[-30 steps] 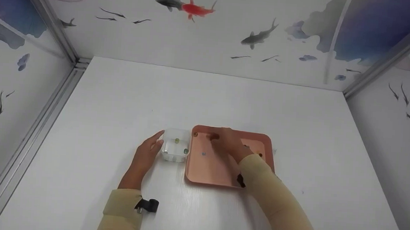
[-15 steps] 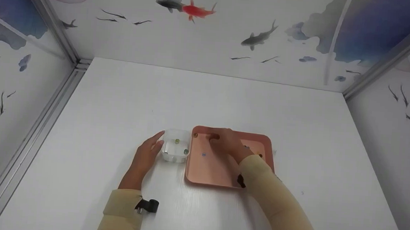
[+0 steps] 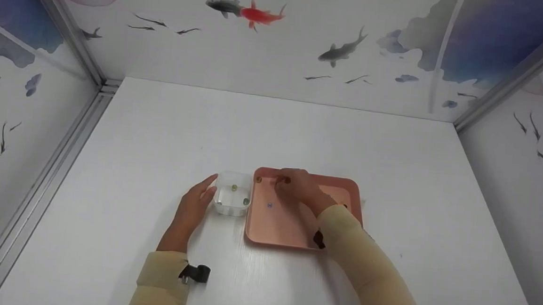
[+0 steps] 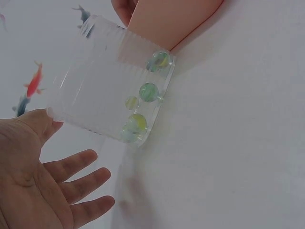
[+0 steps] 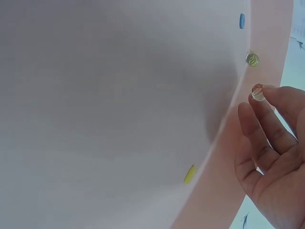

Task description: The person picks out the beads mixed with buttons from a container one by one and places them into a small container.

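A clear plastic container [image 3: 231, 210] stands on the white table, with several green and yellow glass marbles [image 4: 149, 92] on its bottom. My left hand [image 3: 195, 209] is at its left side, fingertips at the wall; the other fingers spread loosely in the left wrist view. Over the far left part of a pink tray [image 3: 278, 235], my right hand [image 3: 300, 187] pinches a clear marble [image 5: 258, 92] with an orange-red streak between thumb and finger. A yellow-green swirled marble [image 5: 253, 59] lies by the tray wall just beyond the fingertips.
Also in the tray are a small pale blue piece [image 3: 269, 205], a brownish one [image 3: 258, 179] in the far left corner and a dark orange one [image 3: 345, 205] at the right. The tray stands close against the container's right side. Walls with painted fish [image 3: 261, 15] enclose the table.
My right hand has shifted slightly left and turned a little over the tray's far side. The left hand and the container stay where they were.
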Demonstrator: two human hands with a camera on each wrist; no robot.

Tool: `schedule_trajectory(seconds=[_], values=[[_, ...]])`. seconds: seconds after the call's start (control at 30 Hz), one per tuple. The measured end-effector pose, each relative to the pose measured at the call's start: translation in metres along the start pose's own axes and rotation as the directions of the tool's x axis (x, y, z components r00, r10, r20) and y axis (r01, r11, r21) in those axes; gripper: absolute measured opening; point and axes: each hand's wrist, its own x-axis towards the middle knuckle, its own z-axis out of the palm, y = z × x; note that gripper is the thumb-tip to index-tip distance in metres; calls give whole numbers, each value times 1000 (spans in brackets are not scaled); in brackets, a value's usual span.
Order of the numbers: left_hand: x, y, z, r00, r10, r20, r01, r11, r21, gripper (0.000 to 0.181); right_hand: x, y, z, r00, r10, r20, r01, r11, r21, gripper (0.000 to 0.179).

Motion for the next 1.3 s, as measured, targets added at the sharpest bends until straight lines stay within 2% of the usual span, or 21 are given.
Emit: schedule_trajectory(seconds=[0.13,0.23,0.47,0.67,0.77,0.87,0.97,1.13,1.3], values=[[-1,1,0,1000,12,-5,-12,1000,-13,46,-1,-1,-2,999,-30,-13,30,1000,-11,28],[-1,2,-1,1000,1,4,-1,1000,-17,47,-2,-2,-5,998,-54,-31,54,998,25,30],[0,1,0,1000,-22,20,23,1000,-19,48,-3,-3,-10,999,-13,-44,19,990,142,31],[0,0,0,1000,2,16,-1,1000,-20,47,-6,-5,-15,999,-9,-49,20,974,226,33],[0,0,-1,1000,7,14,-7,1000,-21,47,-7,-4,-16,998,-35,-60,51,953,297,34],[-1,0,0,1000,12,4,-12,1000,-25,46,-8,-4,-16,997,-38,-75,64,921,385,33],[0,0,0,1000,15,-1,-15,1000,-27,47,-7,-4,-15,994,-46,-101,85,899,429,33],[0,0,0,1000,4,6,-4,1000,-19,47,-6,-6,-15,989,-64,-130,117,881,459,32],[-1,2,0,1000,0,9,0,1000,-17,47,-8,-11,-16,990,-58,-127,118,836,536,31]])
